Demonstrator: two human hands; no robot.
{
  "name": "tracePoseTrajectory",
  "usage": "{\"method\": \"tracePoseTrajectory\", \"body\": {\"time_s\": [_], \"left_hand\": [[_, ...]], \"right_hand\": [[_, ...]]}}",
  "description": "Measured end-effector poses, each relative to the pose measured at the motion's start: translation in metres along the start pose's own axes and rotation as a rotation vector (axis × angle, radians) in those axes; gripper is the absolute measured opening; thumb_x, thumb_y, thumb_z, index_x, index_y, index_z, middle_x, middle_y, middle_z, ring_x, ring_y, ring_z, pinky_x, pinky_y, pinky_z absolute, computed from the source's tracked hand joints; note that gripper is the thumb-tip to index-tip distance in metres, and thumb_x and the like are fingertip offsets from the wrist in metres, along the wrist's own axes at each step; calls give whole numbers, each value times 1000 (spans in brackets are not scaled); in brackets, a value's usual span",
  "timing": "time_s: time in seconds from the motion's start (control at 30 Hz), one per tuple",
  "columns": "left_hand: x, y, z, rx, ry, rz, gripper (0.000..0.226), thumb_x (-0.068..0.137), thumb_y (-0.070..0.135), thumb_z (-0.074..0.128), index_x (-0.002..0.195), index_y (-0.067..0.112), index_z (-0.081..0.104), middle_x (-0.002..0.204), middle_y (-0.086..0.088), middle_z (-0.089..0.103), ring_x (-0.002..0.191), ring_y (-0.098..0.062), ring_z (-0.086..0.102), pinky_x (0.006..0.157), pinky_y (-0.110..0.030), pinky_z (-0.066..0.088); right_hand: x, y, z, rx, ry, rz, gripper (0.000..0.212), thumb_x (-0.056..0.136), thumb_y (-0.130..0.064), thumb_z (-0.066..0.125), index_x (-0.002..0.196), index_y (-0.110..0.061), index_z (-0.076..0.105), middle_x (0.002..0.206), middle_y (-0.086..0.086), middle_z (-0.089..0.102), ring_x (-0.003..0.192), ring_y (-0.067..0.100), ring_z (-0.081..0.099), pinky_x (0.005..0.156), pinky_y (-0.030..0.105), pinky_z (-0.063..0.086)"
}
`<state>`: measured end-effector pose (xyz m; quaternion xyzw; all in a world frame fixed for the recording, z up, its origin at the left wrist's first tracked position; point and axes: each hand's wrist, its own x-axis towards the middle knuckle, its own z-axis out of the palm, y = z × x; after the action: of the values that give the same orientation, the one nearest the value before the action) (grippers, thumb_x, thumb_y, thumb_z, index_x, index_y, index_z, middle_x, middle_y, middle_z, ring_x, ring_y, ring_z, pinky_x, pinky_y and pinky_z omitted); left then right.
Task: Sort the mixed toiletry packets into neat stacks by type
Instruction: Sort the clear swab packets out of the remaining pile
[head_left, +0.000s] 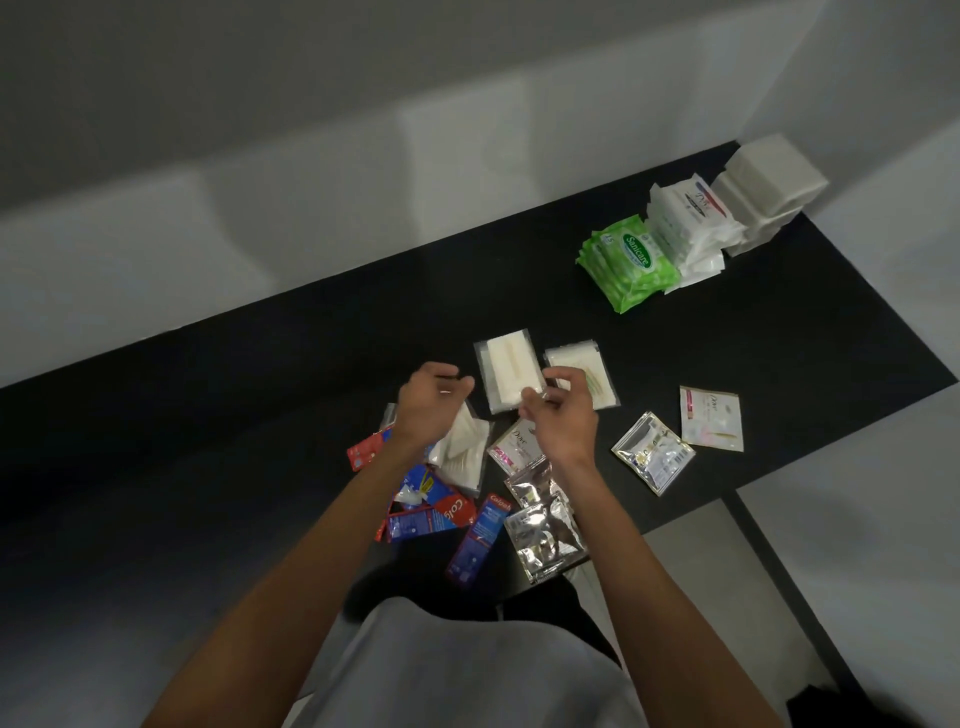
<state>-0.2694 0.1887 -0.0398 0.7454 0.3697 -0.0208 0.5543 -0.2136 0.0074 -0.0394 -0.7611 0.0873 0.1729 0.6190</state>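
The white packet (508, 370) lay at frame centre on the bench (260, 415), its long axis running up-frame with the top leaning slightly left. The right hand (563, 415) had its grip curled at the packet's lower right corner, though I could not tell whether it pinched. The left hand (428, 402) hovered just left, loosely curled and empty.

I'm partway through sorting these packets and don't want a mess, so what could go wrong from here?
The silver sachets lie at the table's near edge beside your right forearm; a sweep could knock them off. The white stack by the green wipes looks splayed and may slide. The two clear packets look alike, so types could get mixed.
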Motion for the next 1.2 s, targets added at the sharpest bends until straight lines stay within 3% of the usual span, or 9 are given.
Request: {"method": "tracePoseTrajectory", "body": {"time_s": [0.13,0.3,0.37,0.47,0.57,0.7,0.93,1.07,1.2], "left_hand": [[15,11,31,-237,-103,-118,36,91,12,82,124,6,66,111,-13,75,95,-22,77,81,-34,66],[35,14,48,4,-16,-66,30,88,7,82,115,12,70,105,-7,74,90,-17,75,78,-38,67],[40,12,52,119,-1,-34,29,89,9,81,115,12,69,110,-8,72,96,-20,74,80,-40,67],[42,11,57,265,17,0,39,90,11,81,124,9,62,115,-9,69,104,-23,71,73,-30,60],[44,7,61,332,0,21,43,92,11,77,130,11,55,121,-10,66,105,-24,71,72,-29,58],[47,3,62,449,-11,68,42,96,18,75,135,13,59,123,-10,65,102,-24,72,84,-40,65],[53,2,30,503,17,215,15,101,23,67,116,23,65,112,-2,69,100,-13,69,85,-35,62],[58,-5,-3,561,-15,208,18,101,17,66,118,22,65,115,-1,65,103,-12,67,93,-38,60],[59,-19,-25,646,-79,115,25,100,20,67,126,21,63,121,-2,64,109,-15,65,98,-43,58]], "right_hand": [[19,3,10,-90,5,-53,28,97,-11,76,118,-22,60,103,7,74,77,14,78,62,16,56],[34,9,17,-463,18,-194,30,98,-9,73,125,-10,59,121,10,56,95,18,57,61,2,42],[34,10,20,-555,-1,-211,32,99,-9,71,128,-11,56,125,12,51,93,19,53,66,7,44],[36,14,24,-677,-30,-250,40,99,-8,66,135,-19,54,124,13,50,87,27,60,76,37,57],[38,19,27,-829,-60,-264,41,101,-10,61,140,-23,55,128,14,47,90,34,65,79,43,60],[39,20,28,-984,-87,-267,37,105,-15,57,141,-20,56,131,16,46,101,38,66,81,46,60],[36,14,25,-1023,-88,-297,37,105,-14,57,142,-17,55,127,14,49,99,35,67,83,47,62],[27,8,26,-973,-28,-380,29,104,-12,59,133,-13,58,125,13,53,101,31,64,78,45,62],[11,8,37,-906,-96,-434,12,105,-19,58,113,-11,61,107,9,61,86,28,68,69,42,63]]}}
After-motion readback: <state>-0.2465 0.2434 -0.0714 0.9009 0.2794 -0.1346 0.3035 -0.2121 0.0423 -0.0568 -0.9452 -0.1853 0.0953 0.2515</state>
